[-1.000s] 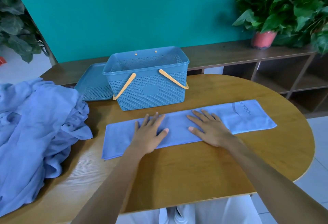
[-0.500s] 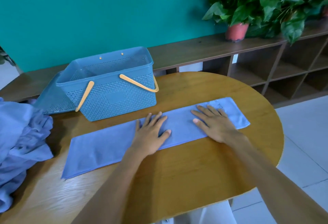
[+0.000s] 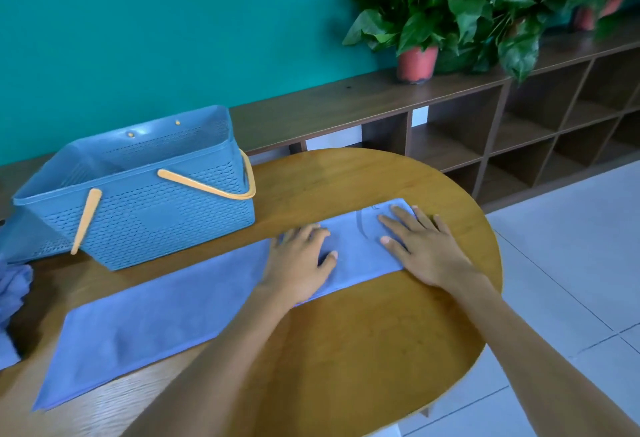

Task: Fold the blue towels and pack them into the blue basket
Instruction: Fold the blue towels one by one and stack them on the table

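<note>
Over the last second both my hands have slid toward the 3 o'clock end of the long, flat, soft blue towel strip (image 3: pixel 194 308), smoothing it, so I judge the lengthwise fold done and the end-over-end fold next. My left hand (image 3: pixel 300 263) and right hand (image 3: pixel 420 248) press it with fingers straight and spread, gripping nothing. It lies diagonally on the round wooden table (image 3: pixel 374 350), the perforated blue plastic basket (image 3: pixel 145 208) with tan handles at its 11 o'clock, seemingly empty.

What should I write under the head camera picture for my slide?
Both hands, left and right, press flat on a long blue towel beside the blue basket.
</note>
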